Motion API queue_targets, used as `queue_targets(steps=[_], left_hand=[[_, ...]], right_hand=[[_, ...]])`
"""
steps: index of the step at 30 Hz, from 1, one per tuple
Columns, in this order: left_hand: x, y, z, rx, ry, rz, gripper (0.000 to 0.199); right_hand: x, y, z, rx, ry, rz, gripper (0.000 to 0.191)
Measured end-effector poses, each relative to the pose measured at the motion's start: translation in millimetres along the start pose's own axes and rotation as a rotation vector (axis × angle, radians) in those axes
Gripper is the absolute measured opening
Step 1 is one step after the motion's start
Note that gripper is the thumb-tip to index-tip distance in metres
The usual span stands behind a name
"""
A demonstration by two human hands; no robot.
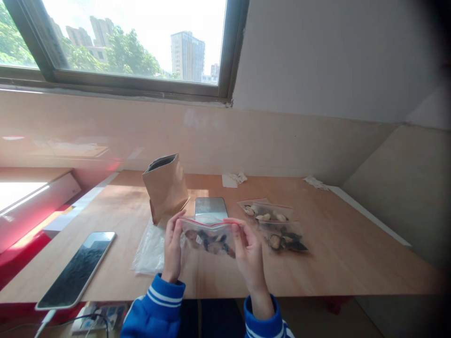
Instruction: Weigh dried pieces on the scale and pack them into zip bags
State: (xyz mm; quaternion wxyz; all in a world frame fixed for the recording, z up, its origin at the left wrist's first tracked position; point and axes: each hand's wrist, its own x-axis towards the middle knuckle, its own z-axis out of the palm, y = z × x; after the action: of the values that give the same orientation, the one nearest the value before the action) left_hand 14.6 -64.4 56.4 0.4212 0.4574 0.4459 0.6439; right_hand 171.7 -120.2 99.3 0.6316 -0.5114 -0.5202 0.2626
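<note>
Between my two hands hangs a clear zip bag (209, 239) with a red seal line along its top and dark, brownish dried pieces inside. My left hand (172, 246) pinches its top left corner, and my right hand (249, 249) grips the top right corner. Just behind the bag lies a small flat scale-like device (211, 206) with a silver top, partly covered by it. To the right are filled zip bags, one with dark pieces (286, 240) and others with pale pieces (269, 215). Beside my left hand lie flat clear plastic bags (150, 249).
An open brown paper bag (167, 188) stands upright at the back left of the wooden table (338, 249). A phone (79, 267) on a white cable lies at the left edge. Crumpled white paper (234, 179) lies near the wall, under the window.
</note>
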Motion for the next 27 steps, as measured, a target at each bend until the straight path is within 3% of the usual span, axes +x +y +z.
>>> queue_targets(steps=[2,4,11,18,23,27], left_hand=[[2,1,-4.7,-0.020,-0.175,-0.042,0.038],[0,3,-5.3,0.000,-0.228,-0.028,0.033],[-5,-6,-2.7,0.112,-0.046,0.058,0.030],[3,-33,-9.4,0.207,-0.019,0.083,0.034],[2,-42,-9.2,0.086,-0.050,-0.011,0.037],[2,-48,-12.3,0.037,-0.056,-0.044,0.032]], right_hand=[[1,3,-6,-0.017,-0.004,-0.007,0.033],[3,8,-10,-0.031,0.000,-0.006,0.037],[6,44,-20,-0.146,0.040,0.020,0.040],[-7,96,-3,0.049,0.115,0.198,0.042],[-8,103,5,0.148,0.238,0.231,0.041],[-9,103,-2,0.126,0.206,0.226,0.041]])
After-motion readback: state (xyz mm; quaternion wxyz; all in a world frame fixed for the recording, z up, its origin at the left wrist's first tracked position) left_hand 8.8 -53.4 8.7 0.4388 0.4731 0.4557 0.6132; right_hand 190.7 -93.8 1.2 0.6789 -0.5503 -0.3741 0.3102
